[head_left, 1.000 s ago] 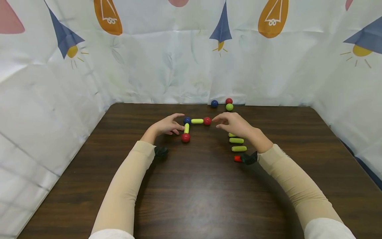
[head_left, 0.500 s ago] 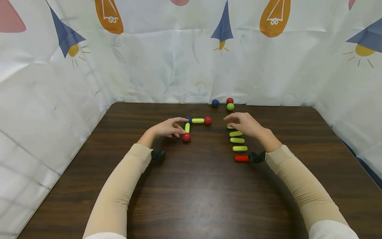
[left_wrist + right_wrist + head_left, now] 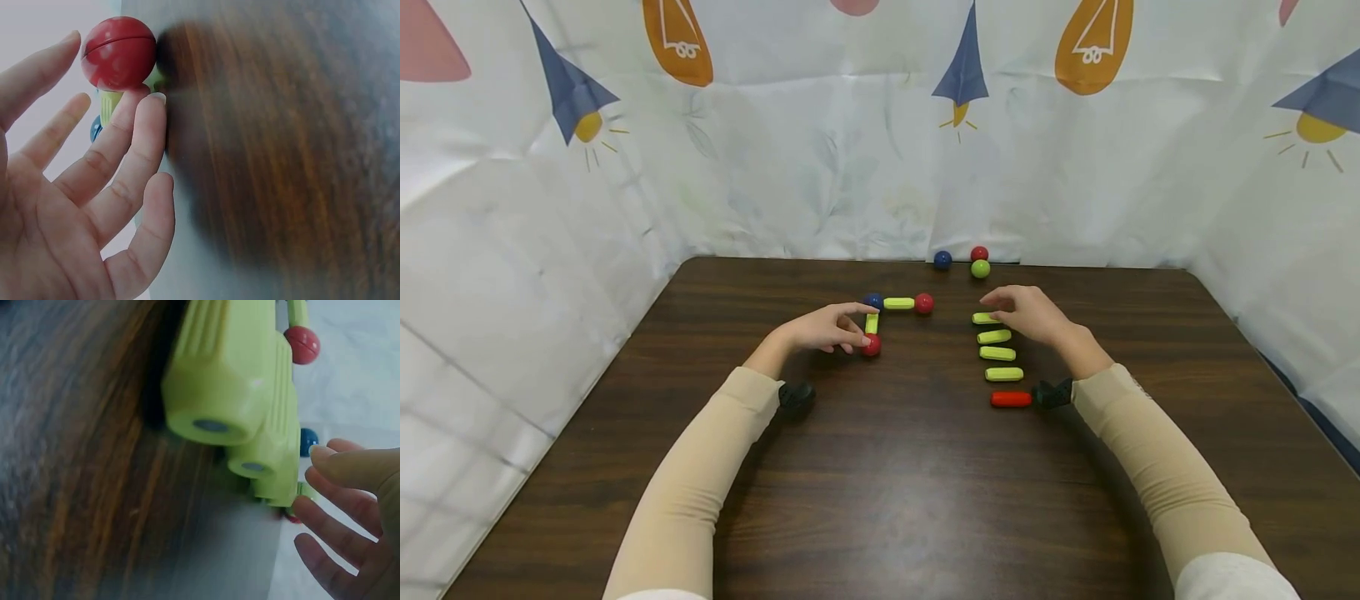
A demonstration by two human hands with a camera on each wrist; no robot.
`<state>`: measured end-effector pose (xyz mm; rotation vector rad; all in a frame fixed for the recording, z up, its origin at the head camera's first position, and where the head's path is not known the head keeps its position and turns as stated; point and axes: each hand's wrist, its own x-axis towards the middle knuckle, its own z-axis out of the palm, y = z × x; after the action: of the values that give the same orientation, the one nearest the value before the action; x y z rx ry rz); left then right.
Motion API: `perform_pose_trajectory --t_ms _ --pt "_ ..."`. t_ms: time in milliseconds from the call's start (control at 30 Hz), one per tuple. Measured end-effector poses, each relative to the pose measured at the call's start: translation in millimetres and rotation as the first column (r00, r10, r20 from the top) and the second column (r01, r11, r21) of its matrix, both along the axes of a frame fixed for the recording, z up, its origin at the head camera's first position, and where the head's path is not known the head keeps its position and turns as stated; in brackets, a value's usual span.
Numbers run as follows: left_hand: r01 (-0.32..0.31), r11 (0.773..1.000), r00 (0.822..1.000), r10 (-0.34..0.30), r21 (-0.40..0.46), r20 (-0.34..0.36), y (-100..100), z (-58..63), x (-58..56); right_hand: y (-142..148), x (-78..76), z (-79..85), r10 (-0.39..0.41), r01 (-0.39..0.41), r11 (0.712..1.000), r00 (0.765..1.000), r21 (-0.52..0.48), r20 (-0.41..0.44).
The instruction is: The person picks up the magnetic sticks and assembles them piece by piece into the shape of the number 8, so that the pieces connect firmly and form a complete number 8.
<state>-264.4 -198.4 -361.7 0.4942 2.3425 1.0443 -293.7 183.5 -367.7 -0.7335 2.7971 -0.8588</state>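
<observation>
Two yellow-green rods and three balls form an L-shape in the head view: a blue ball [image 3: 873,302] at the corner, a red ball [image 3: 924,304] at the right end and another red ball [image 3: 871,345] at the near end. My left hand [image 3: 823,327] is at the near red ball, thumb by it and index finger stretched toward the corner. In the left wrist view, its relaxed fingers reach beside and under that red ball [image 3: 119,53]. Over the farthest loose yellow-green rod [image 3: 985,318] hovers my right hand [image 3: 1033,315], fingers loosely bent and apart in the right wrist view.
Nearer than that rod, several more yellow-green rods [image 3: 1000,354] lie in a column, ending with a red rod [image 3: 1011,400]. A loose blue ball [image 3: 943,260], red ball [image 3: 979,253] and green ball [image 3: 981,269] sit at the table's back edge, before a patterned curtain [image 3: 820,183].
My right hand has moved right, from beside the right-end red ball to the farthest loose rod. My left hand has shifted slightly toward me, to the near red ball.
</observation>
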Motion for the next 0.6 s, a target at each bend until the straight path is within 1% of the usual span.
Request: perform_pose_trajectory --t_ms 267,467,600 --pt "-0.005 1.0 1.0 0.005 0.0 -0.008 0.9 -0.2 3.0 3.5 -5.3 -4.1 -0.011 0.01 0.999 1.0 0.039 0.029" --pt "0.001 1.0 1.0 -0.001 0.004 -0.004 4.8 -0.8 3.8 6.5 -10.8 -7.7 -0.039 0.037 0.999 0.997 0.04 0.062" --pt "0.001 1.0 1.0 -0.001 0.002 -0.013 6.0 -3.1 3.6 5.8 -11.8 -7.5 -0.038 0.035 0.998 0.996 0.046 0.079"
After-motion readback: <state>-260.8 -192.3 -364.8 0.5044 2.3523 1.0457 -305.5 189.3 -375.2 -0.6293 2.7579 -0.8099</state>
